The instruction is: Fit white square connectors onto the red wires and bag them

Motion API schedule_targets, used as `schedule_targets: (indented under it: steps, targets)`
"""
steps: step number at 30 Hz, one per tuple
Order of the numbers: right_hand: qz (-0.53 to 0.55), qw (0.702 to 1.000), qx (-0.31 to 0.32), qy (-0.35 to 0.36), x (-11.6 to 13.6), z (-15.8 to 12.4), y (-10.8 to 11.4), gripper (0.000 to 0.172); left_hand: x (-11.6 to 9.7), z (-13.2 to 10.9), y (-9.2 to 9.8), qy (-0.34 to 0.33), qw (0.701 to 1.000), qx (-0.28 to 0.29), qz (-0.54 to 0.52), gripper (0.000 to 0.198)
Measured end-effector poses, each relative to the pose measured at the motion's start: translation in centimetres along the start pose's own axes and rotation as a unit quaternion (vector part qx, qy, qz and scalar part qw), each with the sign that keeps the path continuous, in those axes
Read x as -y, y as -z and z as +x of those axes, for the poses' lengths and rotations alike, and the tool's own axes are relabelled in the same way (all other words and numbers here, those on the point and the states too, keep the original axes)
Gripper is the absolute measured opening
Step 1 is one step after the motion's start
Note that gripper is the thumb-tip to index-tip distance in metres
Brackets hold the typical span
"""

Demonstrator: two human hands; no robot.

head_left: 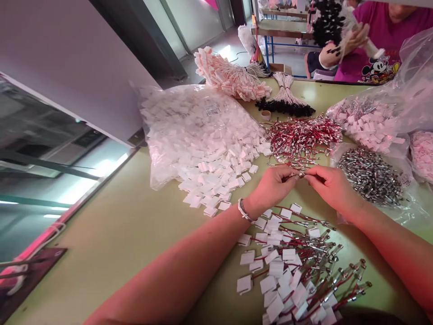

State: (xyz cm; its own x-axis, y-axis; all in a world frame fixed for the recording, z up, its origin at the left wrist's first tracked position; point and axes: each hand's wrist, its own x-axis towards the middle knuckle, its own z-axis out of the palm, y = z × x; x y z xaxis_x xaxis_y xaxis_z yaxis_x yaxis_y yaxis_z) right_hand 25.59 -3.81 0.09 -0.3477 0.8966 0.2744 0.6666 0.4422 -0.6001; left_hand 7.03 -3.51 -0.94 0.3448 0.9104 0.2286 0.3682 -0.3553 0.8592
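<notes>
My left hand point(270, 186) and my right hand point(329, 185) meet fingertip to fingertip over the green table point(128, 234), both pinched on a small metal piece with a red wire point(299, 175). Just beyond them lies a heap of red wires with metal ends point(302, 137). Below my wrists spreads a pile of red wires fitted with white square tags point(291, 266). A large mound of loose white tags point(206, 140) spills from a clear bag at the left. A clear bag of small metal parts point(372, 176) sits right of my right hand.
Across the table a person in a magenta shirt point(382, 40) handles a black bundle. Bundles of pink-tagged cords point(230, 76) and black-tipped cords point(286, 101) lie at the far side. More bags of white pieces point(368, 122) fill the right. A window ledge runs along the left.
</notes>
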Motion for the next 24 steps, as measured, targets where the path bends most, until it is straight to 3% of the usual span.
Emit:
schedule_targets:
  steps: [6, 11, 14, 17, 19, 21, 24]
  targets:
    - [0.003, 0.997, 0.076, -0.018, -0.2, 0.0, 0.7, 0.016, 0.6, -0.1, 0.2, -0.061, 0.994, 0.031, 0.091, 0.023]
    - [0.080, 0.979, 0.143, -0.124, 0.2, -0.5, 0.2, 0.023, 1.3, -0.3, 0.1, -0.157, 0.968, 0.088, 0.175, 0.030]
    - [0.111, 0.965, 0.172, -0.164, 0.2, -0.1, 0.4, 0.024, 1.3, -0.1, -0.1, -0.128, 0.970, 0.075, 0.191, 0.028]
    - [0.020, 0.986, 0.120, -0.116, -0.5, 0.8, 1.9, 0.022, 1.3, 0.3, -0.3, -0.091, 0.969, 0.065, 0.219, 0.025]
    - [-0.079, 0.993, 0.032, -0.083, -1.4, 1.4, 3.7, 0.025, 1.4, 0.5, -0.4, -0.098, 0.959, 0.097, 0.248, 0.025]
    - [-0.132, 0.986, -0.032, -0.095, -2.5, 1.8, 5.7, 0.032, 1.3, 0.5, -0.4, -0.101, 0.947, 0.137, 0.271, 0.025]
    - [-0.164, 0.977, -0.033, -0.130, -3.8, 1.9, 7.8, 0.030, 1.0, 0.4, -0.2, -0.076, 0.954, 0.149, 0.250, 0.027]
